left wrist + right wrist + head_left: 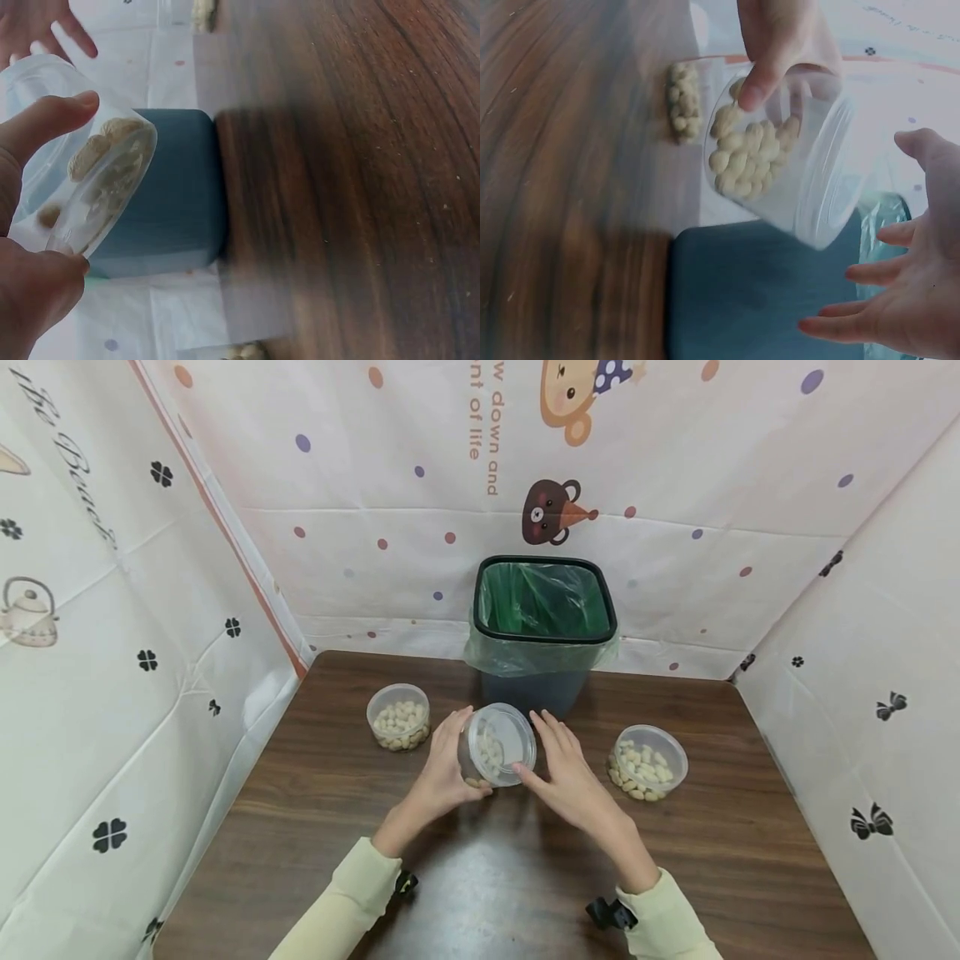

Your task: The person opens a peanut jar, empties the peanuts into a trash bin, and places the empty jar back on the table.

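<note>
A round clear plastic tub [504, 745] with peanuts [744, 154] at its bottom is held tilted in front of the bin. My left hand [444, 762] grips it around the side, thumb nearest me, as the right wrist view [784, 45] also shows. Beside its rim, my right hand [573, 781] has spread fingers and holds nothing. In the right wrist view the right hand's fingers [874, 271] stand apart from the tub. The rim shows a double ring; I cannot tell whether a clear lid covers it.
One tub of peanuts [400, 718] stands on the left of the brown wooden table [315, 860], another tub of peanuts [647, 763] on the right. Behind the hands is a dark blue bin [532, 689] with a green bag. Patterned white cloth [360, 568] surrounds the table.
</note>
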`<state>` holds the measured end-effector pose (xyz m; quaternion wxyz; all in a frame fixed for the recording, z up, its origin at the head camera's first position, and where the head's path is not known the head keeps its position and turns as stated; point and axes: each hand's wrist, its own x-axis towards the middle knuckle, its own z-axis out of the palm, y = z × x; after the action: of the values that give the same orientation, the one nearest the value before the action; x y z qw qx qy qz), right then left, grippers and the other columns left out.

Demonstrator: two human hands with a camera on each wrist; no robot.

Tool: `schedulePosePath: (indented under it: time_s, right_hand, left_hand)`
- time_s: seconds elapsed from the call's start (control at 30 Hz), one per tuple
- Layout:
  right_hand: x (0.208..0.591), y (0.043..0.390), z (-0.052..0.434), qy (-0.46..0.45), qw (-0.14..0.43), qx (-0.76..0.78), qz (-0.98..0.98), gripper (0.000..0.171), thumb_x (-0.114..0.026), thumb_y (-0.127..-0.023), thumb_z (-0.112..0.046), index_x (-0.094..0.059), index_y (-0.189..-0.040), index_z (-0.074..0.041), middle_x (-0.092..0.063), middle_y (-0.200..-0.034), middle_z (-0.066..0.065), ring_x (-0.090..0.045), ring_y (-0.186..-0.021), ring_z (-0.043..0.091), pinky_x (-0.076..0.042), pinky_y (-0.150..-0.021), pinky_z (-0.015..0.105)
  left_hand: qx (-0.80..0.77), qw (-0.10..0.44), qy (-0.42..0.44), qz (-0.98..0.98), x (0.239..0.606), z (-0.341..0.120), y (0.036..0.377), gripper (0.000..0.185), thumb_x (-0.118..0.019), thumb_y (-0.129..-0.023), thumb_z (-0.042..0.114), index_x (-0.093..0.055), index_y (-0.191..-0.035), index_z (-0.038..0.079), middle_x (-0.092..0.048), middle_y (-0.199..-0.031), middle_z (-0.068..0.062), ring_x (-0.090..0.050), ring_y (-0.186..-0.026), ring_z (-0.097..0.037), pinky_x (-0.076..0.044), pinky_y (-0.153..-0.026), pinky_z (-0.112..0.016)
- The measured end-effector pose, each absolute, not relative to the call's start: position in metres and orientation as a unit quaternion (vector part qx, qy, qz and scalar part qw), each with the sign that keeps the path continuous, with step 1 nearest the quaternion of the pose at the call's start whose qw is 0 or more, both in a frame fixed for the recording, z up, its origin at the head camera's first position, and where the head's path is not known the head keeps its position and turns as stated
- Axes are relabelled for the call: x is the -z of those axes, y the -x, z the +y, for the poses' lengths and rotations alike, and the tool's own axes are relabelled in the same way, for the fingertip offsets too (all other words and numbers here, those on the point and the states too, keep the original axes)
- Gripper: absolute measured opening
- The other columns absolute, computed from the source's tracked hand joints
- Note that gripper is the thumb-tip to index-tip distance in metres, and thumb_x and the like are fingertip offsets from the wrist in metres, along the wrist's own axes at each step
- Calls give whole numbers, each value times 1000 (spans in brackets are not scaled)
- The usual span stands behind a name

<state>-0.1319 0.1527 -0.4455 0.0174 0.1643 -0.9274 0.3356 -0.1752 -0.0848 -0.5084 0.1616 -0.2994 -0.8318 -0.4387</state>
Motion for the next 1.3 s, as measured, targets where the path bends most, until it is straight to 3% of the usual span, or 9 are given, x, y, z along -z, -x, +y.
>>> schedulePosePath:
  time_s: [0.3, 0.53, 0.9, 1.13, 1.3]
  right_hand:
    - [435, 135, 134, -156, 6, -394, -906, 103, -75, -87, -53, -14, -164, -25, -13, -168, 17, -27, -147, 48, -35, -109, 69]
    - [433, 140, 122, -154, -2, -389, -908, 113, -79, -81, -58, -9, -165, -27, -13, -167, 21, -27, -145, 54, -37, -107, 69]
    - [435, 142, 119, -172, 12, -393, -903, 112, -84, -81, -46, -12, -165, -24, -21, -159, 23, -32, -141, 51, -42, -105, 65]
    - [440, 141, 120, -185, 24, -408, -894, 106, -89, -75, -42, -28, -160, -24, -30, -150, 18, -44, -131, 39, -50, -98, 56]
    - [445, 141, 122, -195, 42, -430, -881, 103, -91, -71, -39, -33, -156, -26, -32, -147, 14, -46, -125, 34, -52, -93, 52]
  left_hand:
    - [365, 245, 331, -835, 501, -78, 170, 130, -101, -44, 8, -30, -152, -5, -40, -151, -24, -33, -142, -46, -30, -116, -60]
    - [301, 291, 342, -841, 500, -77, 167, 115, -93, -57, 5, -30, -153, -6, -37, -155, -24, -31, -144, -43, -28, -119, -53]
    - [277, 312, 355, -837, 497, -79, 164, 107, -89, -63, 9, -31, -151, -7, -36, -155, -24, -32, -142, -46, -31, -119, -52]
    - [217, 304, 376, -848, 494, -84, 166, 110, -95, -59, 23, -34, -146, -7, -40, -148, -24, -38, -139, -44, -53, -101, -43]
    - [182, 303, 392, -849, 489, -86, 169, 115, -95, -54, 23, -33, -147, -6, -41, -151, -24, -39, -138, -45, -59, -89, -38]
